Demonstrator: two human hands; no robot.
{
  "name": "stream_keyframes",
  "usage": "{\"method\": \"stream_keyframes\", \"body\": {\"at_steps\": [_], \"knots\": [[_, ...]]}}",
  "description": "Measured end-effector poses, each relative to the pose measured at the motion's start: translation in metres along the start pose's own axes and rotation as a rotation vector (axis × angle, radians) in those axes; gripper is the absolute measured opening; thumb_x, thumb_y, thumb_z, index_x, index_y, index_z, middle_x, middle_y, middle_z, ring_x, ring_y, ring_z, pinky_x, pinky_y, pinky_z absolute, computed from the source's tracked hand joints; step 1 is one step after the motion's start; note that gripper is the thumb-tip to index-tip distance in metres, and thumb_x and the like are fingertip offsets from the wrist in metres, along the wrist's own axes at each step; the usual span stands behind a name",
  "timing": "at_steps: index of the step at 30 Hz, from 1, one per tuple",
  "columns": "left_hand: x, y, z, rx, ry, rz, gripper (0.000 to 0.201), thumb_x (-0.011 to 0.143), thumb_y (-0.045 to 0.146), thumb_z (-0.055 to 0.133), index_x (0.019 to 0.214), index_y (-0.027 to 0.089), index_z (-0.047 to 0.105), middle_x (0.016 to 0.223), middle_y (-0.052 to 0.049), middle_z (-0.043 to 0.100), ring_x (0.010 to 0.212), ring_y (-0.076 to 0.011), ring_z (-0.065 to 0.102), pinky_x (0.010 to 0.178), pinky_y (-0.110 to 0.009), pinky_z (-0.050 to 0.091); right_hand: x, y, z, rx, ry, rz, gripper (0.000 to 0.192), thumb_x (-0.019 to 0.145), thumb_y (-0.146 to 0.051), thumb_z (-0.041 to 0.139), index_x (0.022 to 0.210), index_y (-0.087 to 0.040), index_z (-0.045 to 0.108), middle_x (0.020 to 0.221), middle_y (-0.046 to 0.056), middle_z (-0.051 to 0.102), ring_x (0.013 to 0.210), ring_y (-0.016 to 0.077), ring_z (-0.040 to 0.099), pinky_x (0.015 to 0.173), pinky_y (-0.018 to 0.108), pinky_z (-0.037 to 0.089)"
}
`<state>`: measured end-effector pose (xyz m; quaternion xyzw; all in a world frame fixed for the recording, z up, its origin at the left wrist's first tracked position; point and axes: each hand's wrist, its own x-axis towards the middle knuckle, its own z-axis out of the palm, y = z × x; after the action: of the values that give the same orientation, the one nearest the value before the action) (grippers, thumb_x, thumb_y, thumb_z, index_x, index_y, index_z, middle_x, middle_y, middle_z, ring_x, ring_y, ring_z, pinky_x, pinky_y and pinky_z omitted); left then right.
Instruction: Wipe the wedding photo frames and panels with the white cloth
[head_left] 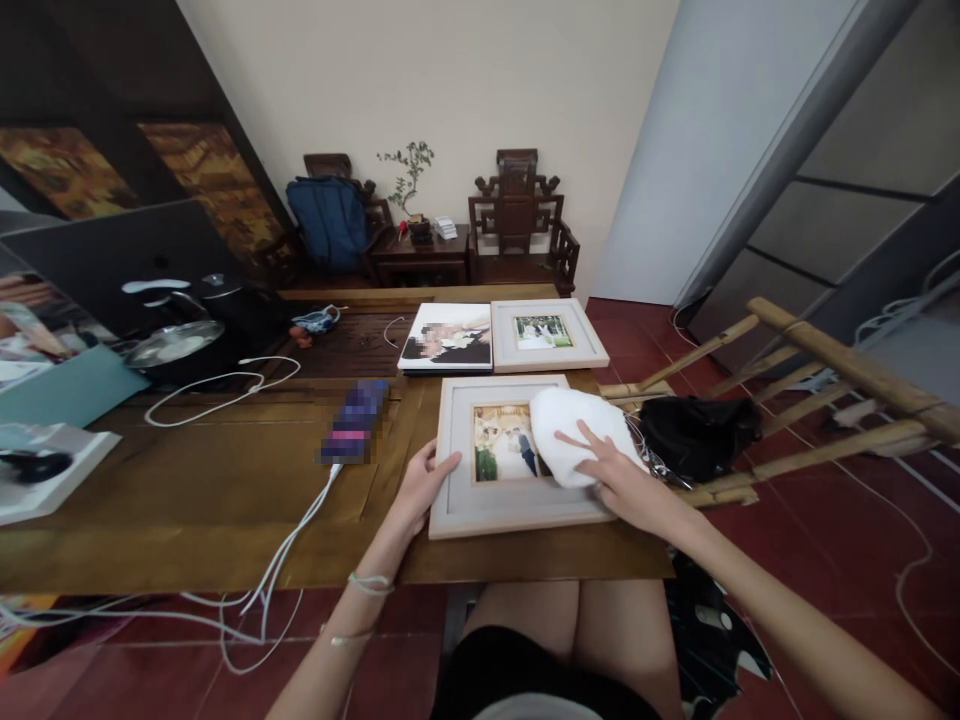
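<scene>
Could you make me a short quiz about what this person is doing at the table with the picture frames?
1. True or false: the white cloth lies on the nearest frame.
2. Which hand presses the cloth? A) left hand B) right hand
3. How many frames or photo prints lie on the wooden table?

Key: 1. True. 2. B; the left hand steadies the frame's left edge. 3. Three: the nearest frame, the far frame and the photo print beside it.

- I saw the pale framed photo (510, 455) lay flat at the table's near edge.
- The white cloth (574, 432) lay bunched over its three-o'clock side.
</scene>
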<state>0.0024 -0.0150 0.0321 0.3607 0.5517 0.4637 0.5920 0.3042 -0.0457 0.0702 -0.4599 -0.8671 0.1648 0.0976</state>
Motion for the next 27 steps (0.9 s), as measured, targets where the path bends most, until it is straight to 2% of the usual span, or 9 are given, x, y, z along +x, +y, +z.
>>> {"method": "stream_keyframes", "body": {"at_steps": [5, 12, 14, 17, 20, 22, 23, 25, 27], "knots": [[-0.022, 0.021, -0.018, -0.072, 0.088, -0.072, 0.038, 0.070, 0.012, 0.071, 0.107, 0.013, 0.060, 0.075, -0.006, 0.073, 0.061, -0.0162, 0.068, 0.055, -0.022, 0.055, -0.035, -0.002, -0.003, -0.022, 0.131, -0.053, 0.052, 0.060, 0.010, 0.029, 0.090, -0.016, 0.062, 0.148, 0.006, 0.032, 0.140, 0.0220, 0.009, 0.111, 0.053, 0.024], [-0.014, 0.098, -0.040, -0.025, 0.208, 0.113, 0.045, 0.069, 0.009, 0.069, 0.112, 0.016, 0.061, 0.067, -0.003, 0.072, 0.050, -0.0169, 0.066, 0.048, -0.025, 0.056, -0.043, -0.025, 0.013, -0.196, 0.261, -0.071, 0.040, 0.068, 0.012, 0.030, 0.077, -0.013, 0.060, 0.152, 0.011, 0.018, 0.140, 0.0285, 0.003, 0.107, 0.057, 0.028], [-0.003, 0.120, -0.038, -0.028, 0.214, 0.221, 0.048, 0.067, 0.008, 0.069, 0.114, 0.016, 0.061, 0.068, -0.002, 0.072, 0.050, -0.0162, 0.066, 0.049, -0.026, 0.057, -0.038, -0.034, 0.017, -0.218, 0.208, -0.026, 0.037, 0.070, 0.011, 0.034, 0.075, -0.014, 0.060, 0.153, 0.009, 0.014, 0.140, 0.0298, 0.002, 0.108, 0.059, 0.025], [0.018, 0.148, -0.034, -0.040, 0.232, 0.324, 0.044, 0.069, 0.005, 0.066, 0.112, 0.013, 0.062, 0.065, -0.001, 0.071, 0.048, -0.0141, 0.065, 0.050, -0.025, 0.058, -0.032, -0.044, 0.014, -0.134, -0.018, -0.011, 0.039, 0.070, 0.008, 0.046, 0.091, -0.018, 0.066, 0.152, 0.009, 0.019, 0.139, 0.0321, 0.005, 0.107, 0.062, 0.019], [0.043, 0.173, -0.029, -0.074, 0.233, 0.325, 0.037, 0.073, 0.001, 0.059, 0.109, 0.007, 0.062, 0.060, -0.001, 0.070, 0.045, -0.0124, 0.063, 0.052, -0.024, 0.058, -0.024, -0.045, -0.011, 0.143, -0.195, -0.073, 0.033, 0.074, -0.009, 0.062, 0.102, -0.024, 0.068, 0.141, 0.008, 0.045, 0.134, 0.0336, 0.029, 0.107, 0.061, 0.019], [0.059, 0.185, -0.021, -0.106, 0.207, 0.274, 0.034, 0.076, 0.001, 0.055, 0.110, 0.005, 0.060, 0.060, -0.002, 0.070, 0.044, -0.0123, 0.062, 0.054, -0.026, 0.058, -0.011, -0.034, -0.039, 0.376, -0.071, -0.001, 0.016, 0.082, -0.028, 0.061, 0.093, -0.024, 0.071, 0.115, 0.007, 0.066, 0.113, 0.0291, 0.056, 0.105, 0.054, 0.031], [0.067, 0.190, -0.014, -0.118, 0.181, 0.234, 0.034, 0.077, 0.002, 0.055, 0.110, 0.004, 0.059, 0.063, -0.004, 0.070, 0.045, -0.0127, 0.063, 0.057, -0.027, 0.059, -0.001, -0.026, -0.055, 0.486, 0.059, 0.076, 0.022, 0.086, -0.036, 0.055, 0.090, -0.023, 0.071, 0.101, 0.007, 0.071, 0.098, 0.0258, 0.065, 0.100, 0.050, 0.039], [0.082, 0.196, 0.004, -0.143, 0.110, 0.137, 0.034, 0.079, 0.004, 0.053, 0.112, 0.003, 0.058, 0.070, -0.007, 0.072, 0.051, -0.0142, 0.065, 0.062, -0.031, 0.059, 0.025, -0.005, -0.086, 0.665, 0.370, 0.277, 0.039, 0.090, -0.048, 0.043, 0.093, -0.018, 0.069, 0.083, 0.008, 0.071, 0.072, 0.0213, 0.068, 0.081, 0.041, 0.053], [0.098, 0.197, 0.027, -0.143, 0.057, 0.055, 0.031, 0.081, 0.008, 0.054, 0.111, 0.002, 0.059, 0.073, -0.009, 0.072, 0.058, -0.0169, 0.067, 0.067, -0.033, 0.059, 0.055, 0.019, -0.113, 0.848, 0.443, 0.382, 0.048, 0.091, -0.054, 0.035, 0.109, -0.017, 0.060, 0.081, 0.007, 0.068, 0.062, 0.0185, 0.066, 0.068, 0.037, 0.056]]}}
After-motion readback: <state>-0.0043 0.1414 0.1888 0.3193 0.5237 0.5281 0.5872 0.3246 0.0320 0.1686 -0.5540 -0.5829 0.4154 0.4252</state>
